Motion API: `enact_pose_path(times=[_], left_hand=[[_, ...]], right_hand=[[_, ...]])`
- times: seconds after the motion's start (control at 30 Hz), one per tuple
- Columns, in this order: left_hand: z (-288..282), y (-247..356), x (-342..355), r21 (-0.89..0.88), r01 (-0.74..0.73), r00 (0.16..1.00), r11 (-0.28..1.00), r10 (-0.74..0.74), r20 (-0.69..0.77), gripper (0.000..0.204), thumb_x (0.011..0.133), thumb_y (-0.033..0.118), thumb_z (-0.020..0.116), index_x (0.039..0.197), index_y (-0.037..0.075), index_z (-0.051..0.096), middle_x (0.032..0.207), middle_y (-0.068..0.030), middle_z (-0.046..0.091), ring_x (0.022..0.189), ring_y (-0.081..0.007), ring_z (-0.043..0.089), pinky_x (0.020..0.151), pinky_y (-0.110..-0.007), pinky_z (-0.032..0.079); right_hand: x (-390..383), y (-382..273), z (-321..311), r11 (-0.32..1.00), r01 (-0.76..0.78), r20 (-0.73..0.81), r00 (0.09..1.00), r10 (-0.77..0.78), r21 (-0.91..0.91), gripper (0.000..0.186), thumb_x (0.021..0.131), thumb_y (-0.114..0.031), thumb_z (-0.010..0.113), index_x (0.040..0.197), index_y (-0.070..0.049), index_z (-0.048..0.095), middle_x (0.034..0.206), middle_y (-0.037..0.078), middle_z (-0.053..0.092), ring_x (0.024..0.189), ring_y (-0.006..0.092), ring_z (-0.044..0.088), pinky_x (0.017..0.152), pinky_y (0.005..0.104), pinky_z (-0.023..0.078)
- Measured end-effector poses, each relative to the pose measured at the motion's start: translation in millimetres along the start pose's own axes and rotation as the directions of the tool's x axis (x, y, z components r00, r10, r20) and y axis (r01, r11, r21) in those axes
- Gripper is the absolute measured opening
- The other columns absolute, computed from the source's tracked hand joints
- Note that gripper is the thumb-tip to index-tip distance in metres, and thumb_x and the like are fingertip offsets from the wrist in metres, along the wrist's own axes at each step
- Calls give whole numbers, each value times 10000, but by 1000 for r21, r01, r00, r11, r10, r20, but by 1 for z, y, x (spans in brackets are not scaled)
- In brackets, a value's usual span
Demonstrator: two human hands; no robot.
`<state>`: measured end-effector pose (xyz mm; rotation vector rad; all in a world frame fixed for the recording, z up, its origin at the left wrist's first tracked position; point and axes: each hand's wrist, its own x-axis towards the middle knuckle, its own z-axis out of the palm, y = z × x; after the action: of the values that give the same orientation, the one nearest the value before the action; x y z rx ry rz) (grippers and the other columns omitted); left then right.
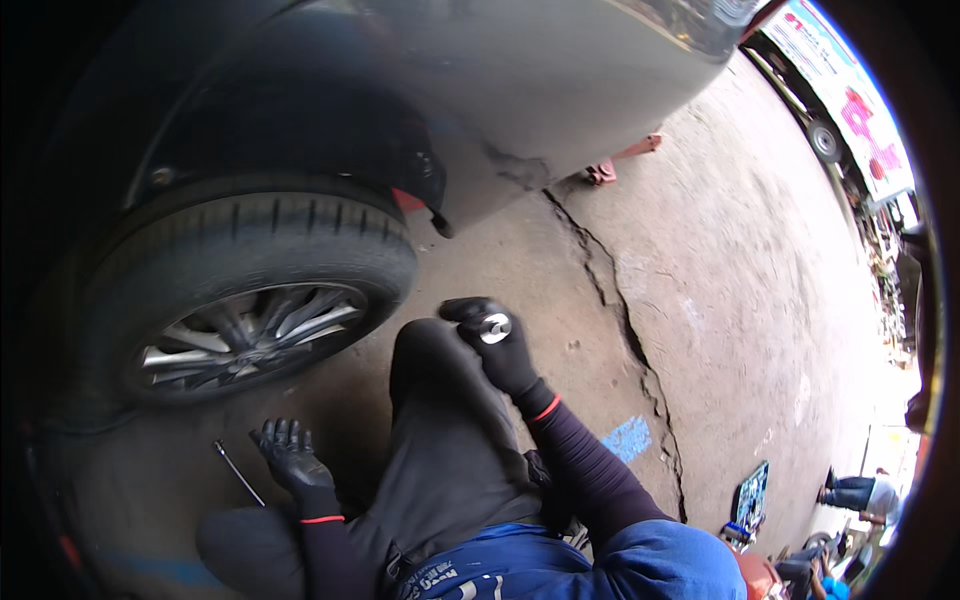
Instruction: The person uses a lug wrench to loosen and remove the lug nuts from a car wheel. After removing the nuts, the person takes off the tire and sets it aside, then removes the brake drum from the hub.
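Wheel (250, 300) at left of the frame, below the grey car (560, 90); cannot tell whether bolted on. Left hand (293, 463) at lower left, gloved, palm upturned, fingers spread and empty, just beside a slim metal rod (239, 472) on the floor (740, 260). Right hand (497, 347) at centre, near the bent knee (425, 350), fingers curled; cannot tell if gripping anything. Possible trouble: fingers pinched by a shifting wheel or car; balance lost through a knee on the rod.

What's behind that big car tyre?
Behind the tyre, you can see the dark wheel arch and a small red bit near the right edge. The tyre and shadow hide whatever is deeper in.
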<state>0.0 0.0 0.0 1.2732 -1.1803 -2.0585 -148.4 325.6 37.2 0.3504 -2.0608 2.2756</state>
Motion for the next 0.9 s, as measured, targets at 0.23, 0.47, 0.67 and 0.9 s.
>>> enact_pose_path(times=[0.23,0.47,0.67,0.9], left_hand=[[0,0,18,49,41,999,998,-42,21,689,1020,590,396,1469,68,426,1429,-137,483,1294,-288,487,1126,-445,303],[7,-3,20,75,66,996,995,-70,51,707,1016,591,432,1473,52,410,1444,-143,462,1308,-281,470,1123,-432,311],[16,0,12,43,51,998,998,-52,32,666,1020,560,453,1484,85,407,1455,-142,453,1308,-292,471,1114,-446,323],[25,9,2,-72,24,996,997,-18,89,566,1015,513,493,1433,132,467,1385,-120,525,1255,-291,503,1062,-443,375]], right_hand=[[-109,159,-163,667,-742,-419,629,655,-73,109,821,-26,565,893,4,642,790,99,653,696,181,616,648,338,506],[-158,184,-186,370,-928,-323,338,884,39,144,908,-145,606,867,-8,622,699,112,616,510,201,571,476,352,480],[-131,124,-182,132,-789,-291,368,883,-600,351,953,-261,597,759,26,657,626,125,646,507,228,640,448,383,482],[-55,-7,-68,742,-656,1,749,662,-141,256,1029,-206,541,1157,-5,635,668,11,553,478,66,479,448,232,392]])
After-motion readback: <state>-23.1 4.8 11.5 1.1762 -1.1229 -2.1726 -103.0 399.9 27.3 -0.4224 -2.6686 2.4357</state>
